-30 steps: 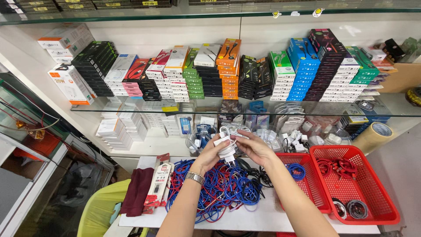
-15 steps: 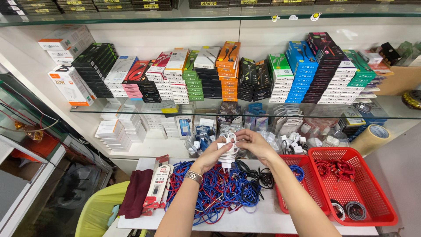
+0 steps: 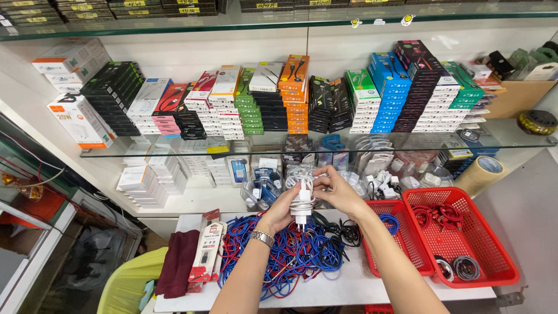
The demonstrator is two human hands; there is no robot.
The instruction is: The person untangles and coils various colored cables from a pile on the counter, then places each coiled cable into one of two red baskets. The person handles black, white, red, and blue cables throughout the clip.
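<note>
Up above the tangle of blue and red cables (image 3: 290,253) on the white bench (image 3: 372,288), both hands meet around a coiled white charging cable (image 3: 302,200). The left hand (image 3: 283,208), with a metal watch band (image 3: 263,236) on its wrist, is closed around the lower part of the coil, whose white plug end points down toward the tangle. The right hand (image 3: 337,191) grips the upper part of the coil, its fingertips pinching a loose white strand that runs off to the left of the coil.

Just right of the tangle lies a small heap of black cables (image 3: 343,229), and beyond that stand two red plastic baskets side by side. The nearer basket (image 3: 401,256) holds a blue cable; the farther basket (image 3: 488,256) holds red cables at its back and two round coils at its front. Left of the tangle lie a flat cable packet in red and white (image 3: 209,250) and a folded dark red cloth (image 3: 179,270), with a yellow-green plastic stool or bin (image 3: 125,288) further left, below the bench edge.

Behind the tangle, a low shelf carries white boxes and clear bags of small white parts. A glass shelf (image 3: 93,153) above it bears rows of stacked cable boxes in black, white, green, orange and blue. A roll of tan tape (image 3: 482,173) sits behind the farther basket.
</note>
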